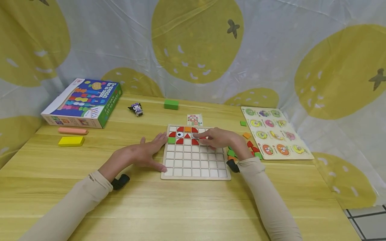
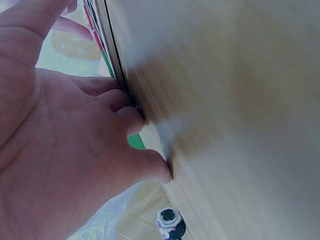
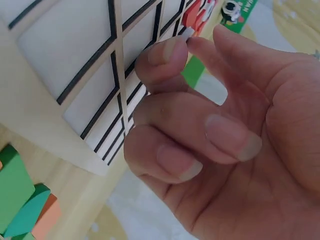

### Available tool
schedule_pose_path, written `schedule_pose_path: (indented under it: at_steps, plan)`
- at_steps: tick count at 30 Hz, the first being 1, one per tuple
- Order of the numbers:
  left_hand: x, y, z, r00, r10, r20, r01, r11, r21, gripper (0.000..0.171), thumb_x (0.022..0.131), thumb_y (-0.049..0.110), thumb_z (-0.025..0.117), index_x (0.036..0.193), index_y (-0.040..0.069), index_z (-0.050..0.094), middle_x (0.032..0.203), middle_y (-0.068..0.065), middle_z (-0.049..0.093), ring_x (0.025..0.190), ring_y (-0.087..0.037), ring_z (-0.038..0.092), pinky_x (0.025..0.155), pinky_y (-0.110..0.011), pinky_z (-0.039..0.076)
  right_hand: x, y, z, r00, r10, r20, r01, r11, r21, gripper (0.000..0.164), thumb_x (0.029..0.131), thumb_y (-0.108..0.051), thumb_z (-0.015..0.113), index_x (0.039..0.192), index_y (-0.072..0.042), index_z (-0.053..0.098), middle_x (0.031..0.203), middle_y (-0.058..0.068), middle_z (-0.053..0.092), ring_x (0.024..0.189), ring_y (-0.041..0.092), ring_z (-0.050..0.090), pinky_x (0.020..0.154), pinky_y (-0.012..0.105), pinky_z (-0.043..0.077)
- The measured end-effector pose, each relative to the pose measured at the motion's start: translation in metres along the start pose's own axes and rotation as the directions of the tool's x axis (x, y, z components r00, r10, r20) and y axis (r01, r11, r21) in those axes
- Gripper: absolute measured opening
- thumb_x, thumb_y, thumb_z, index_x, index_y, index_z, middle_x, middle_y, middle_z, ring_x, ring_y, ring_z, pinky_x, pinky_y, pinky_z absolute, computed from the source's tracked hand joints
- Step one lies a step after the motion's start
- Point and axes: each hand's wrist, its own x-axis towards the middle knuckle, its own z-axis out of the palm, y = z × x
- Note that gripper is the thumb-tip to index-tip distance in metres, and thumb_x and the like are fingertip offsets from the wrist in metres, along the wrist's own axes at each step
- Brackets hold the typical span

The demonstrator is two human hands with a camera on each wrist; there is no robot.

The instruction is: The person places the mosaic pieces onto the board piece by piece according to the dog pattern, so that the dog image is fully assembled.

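Observation:
A wooden grid board (image 1: 178, 173) lies flat, with red, orange and green tiles forming a pattern in its upper left and an eye tile (image 1: 180, 134) among them. My left hand (image 1: 146, 154) spreads along the board's left side, thumb at the lower corner and fingertips at the upper edge. Over the upper rows, my right hand (image 1: 218, 138) points its index finger left and touches a small white piece (image 3: 187, 34) beside a red triangle tile (image 1: 187, 136). Its other fingers (image 3: 175, 162) are curled in the right wrist view. The fingertip partly hides the white piece.
Loose coloured tiles (image 1: 249, 144) lie right of the board, near a fruit puzzle board (image 1: 272, 125). A small pattern card (image 1: 194, 119) lies behind the grid. Farther left are a green block (image 1: 171, 104), a figurine (image 1: 136, 109), a toy box (image 1: 82, 102), an orange stick (image 1: 73, 131) and a yellow block (image 1: 71, 141).

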Motion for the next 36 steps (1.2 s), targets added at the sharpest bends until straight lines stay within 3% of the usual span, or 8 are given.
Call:
schedule_pose_path:
  at_steps: [9,12,15,18,22,24,28,36]
  plan:
    - [0.004,-0.001,0.001,1.0,0.001,0.008,-0.001,1.0,0.007,0.122,0.094,0.049,0.084,0.171,-0.005,0.006,0.18,-0.023,-0.006,0.166,-0.042,-0.007,0.123,-0.078,-0.009,-0.002,-0.002,0.001,0.998,0.057,0.011,-0.057,0.998,-0.017,0.052,0.116,-0.027,0.053,0.167,-0.028,0.043,0.068,-0.001,0.049,0.061,0.013,0.05,0.093,0.037,0.047]
    - [0.003,-0.002,0.001,1.0,0.001,0.01,-0.002,1.0,0.008,0.122,0.094,0.05,0.083,0.171,-0.005,0.006,0.18,-0.023,-0.006,0.166,-0.043,-0.007,0.123,-0.078,-0.008,-0.003,0.002,0.0,0.999,0.029,-0.025,-0.029,1.0,0.005,0.051,0.116,-0.026,0.053,0.166,-0.025,0.045,0.068,0.0,0.05,0.061,0.013,0.05,0.086,0.035,0.047]
    - [0.003,-0.002,0.001,1.0,-0.001,0.01,0.001,1.0,0.006,0.122,0.094,0.05,0.083,0.171,-0.005,0.006,0.18,-0.023,-0.006,0.166,-0.043,-0.007,0.123,-0.078,-0.008,-0.01,0.009,-0.004,0.995,-0.026,-0.098,0.032,0.998,0.055,0.05,0.115,-0.024,0.056,0.164,-0.018,0.049,0.068,0.002,0.053,0.061,0.015,0.049,0.072,0.033,0.043]
    - [0.003,-0.002,0.002,1.0,0.003,0.005,-0.003,1.0,0.005,0.121,0.094,0.051,0.083,0.171,-0.005,0.007,0.179,-0.024,-0.005,0.166,-0.043,-0.006,0.123,-0.078,-0.008,-0.023,0.025,-0.01,0.975,-0.062,-0.211,0.089,0.988,0.124,0.043,0.112,-0.019,0.062,0.153,-0.008,0.061,0.073,0.009,0.063,0.065,0.019,0.053,0.064,0.031,0.041]
    - [0.003,-0.001,0.002,1.0,0.006,0.003,-0.006,1.0,0.001,0.121,0.094,0.051,0.083,0.171,-0.005,0.008,0.179,-0.024,-0.005,0.166,-0.043,-0.006,0.123,-0.078,-0.008,-0.044,0.054,-0.014,0.932,-0.04,-0.36,0.108,0.979,0.171,0.026,0.104,-0.014,0.074,0.127,-0.001,0.078,0.09,0.015,0.074,0.074,0.027,0.064,0.065,0.03,0.049]
    - [0.002,-0.001,0.002,1.0,0.004,0.004,-0.004,1.0,-0.001,0.121,0.094,0.052,0.083,0.171,-0.005,0.007,0.18,-0.024,-0.005,0.166,-0.043,-0.006,0.123,-0.078,-0.008,-0.054,0.069,-0.013,0.92,-0.023,-0.392,0.098,0.98,0.171,0.021,0.1,-0.013,0.079,0.118,-0.001,0.08,0.094,0.012,0.076,0.077,0.029,0.067,0.068,0.03,0.054]
    - [0.002,-0.001,0.001,1.0,-0.002,0.004,0.002,1.0,-0.006,0.122,0.093,0.051,0.083,0.171,-0.004,0.007,0.18,-0.023,-0.006,0.166,-0.043,-0.006,0.123,-0.077,-0.009,-0.067,0.094,-0.007,0.924,-0.015,-0.381,0.08,0.984,0.157,0.014,0.095,-0.01,0.084,0.107,-0.002,0.082,0.098,0.006,0.079,0.086,0.024,0.072,0.074,0.03,0.059]
    - [0.001,-0.001,0.0,1.0,-0.007,0.003,0.007,1.0,-0.005,0.121,0.094,0.051,0.083,0.171,-0.004,0.007,0.18,-0.022,-0.006,0.166,-0.042,-0.006,0.123,-0.076,-0.01,-0.079,0.113,-0.002,0.943,0.073,-0.324,0.015,0.966,0.259,0.016,0.088,-0.01,0.091,0.097,-0.002,0.081,0.085,0.006,0.076,0.075,0.02,0.066,0.07,0.027,0.056]
